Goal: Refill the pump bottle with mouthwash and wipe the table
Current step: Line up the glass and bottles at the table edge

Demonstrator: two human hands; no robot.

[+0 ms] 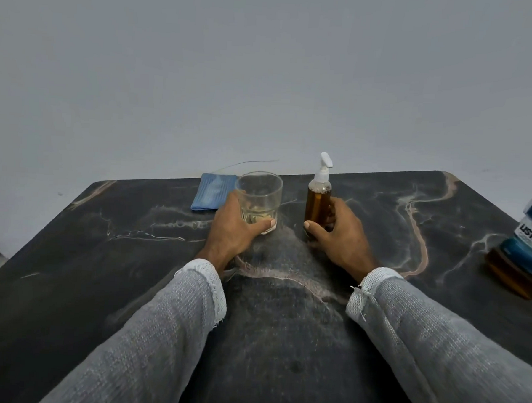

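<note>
A dark marble-patterned table (381, 213) was seen set against a plain grey wall (266, 62). A glass tumbler (258, 198) with a shallow layer of pale liquid was gripped by the left hand (234, 227), fingers and thumb wrapped round its lower half. The pump bottle (318, 201), white pump head fitted and amber liquid up near the shoulder, was held low on its body by the right hand (338, 233), thumb in front and fingers curled behind. Both stood upright on the table, near each other. A folded blue cloth (212, 192) lay just behind the tumbler. The mouthwash bottle (530, 243) was cut off by the right frame edge, well apart from the hands.

Risks, as judged: the pump bottle is tall, narrow and gripped low, so it could be tipped by a sideways pull. Liquid could be slopped from the open tumbler if it is moved fast. With the pump head fitted, nothing can be poured in. The cloth is unused, so wiping looks pending.
</note>
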